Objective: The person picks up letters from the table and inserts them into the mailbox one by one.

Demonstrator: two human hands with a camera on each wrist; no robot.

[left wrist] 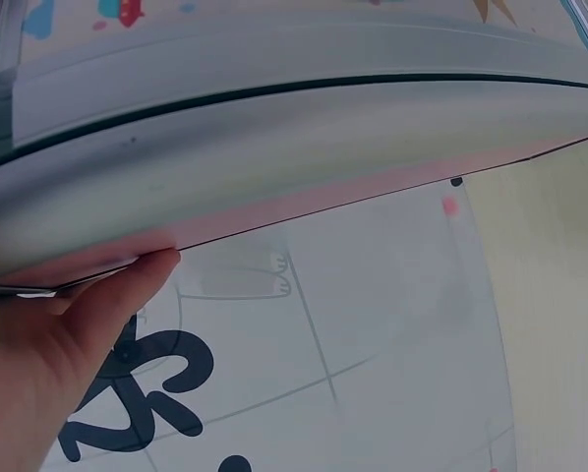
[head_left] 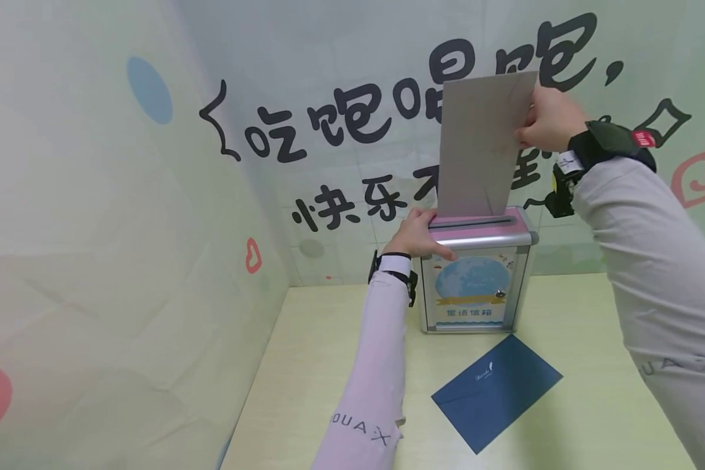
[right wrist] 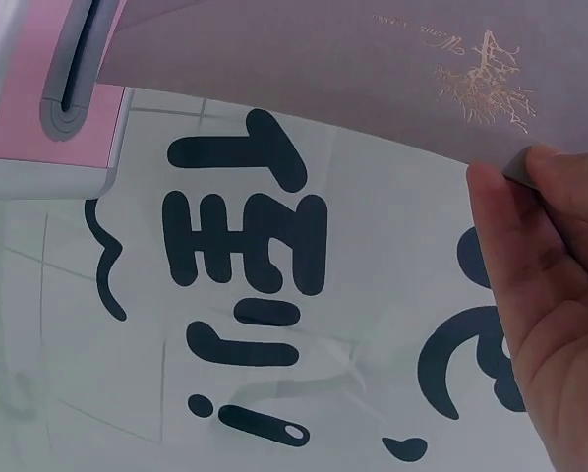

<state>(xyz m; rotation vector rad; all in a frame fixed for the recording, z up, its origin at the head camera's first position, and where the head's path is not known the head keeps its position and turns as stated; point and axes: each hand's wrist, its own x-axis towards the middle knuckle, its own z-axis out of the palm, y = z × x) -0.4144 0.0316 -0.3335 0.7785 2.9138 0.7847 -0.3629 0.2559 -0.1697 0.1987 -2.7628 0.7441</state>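
A letter box (head_left: 476,287) with a pink top, silver frame and a dark slot (head_left: 472,223) stands upright against the back wall. My left hand (head_left: 416,234) grips the left end of its top, thumb over the front edge. Up on the right, my right hand (head_left: 552,119) pinches the side edge of a grey envelope (head_left: 484,143), thumb against fingers. The envelope stands nearly upright, its lower edge at the pink top, just behind the slot in the head view. Gold print of a tree (right wrist: 486,84) marks its face in the right wrist view.
A dark blue envelope (head_left: 496,393) lies flat on the pale wooden table (head_left: 305,365) in front of the box. Behind stands a wall covering (head_left: 341,59) with large black lettering; another printed wall (head_left: 123,261) runs along the left side.
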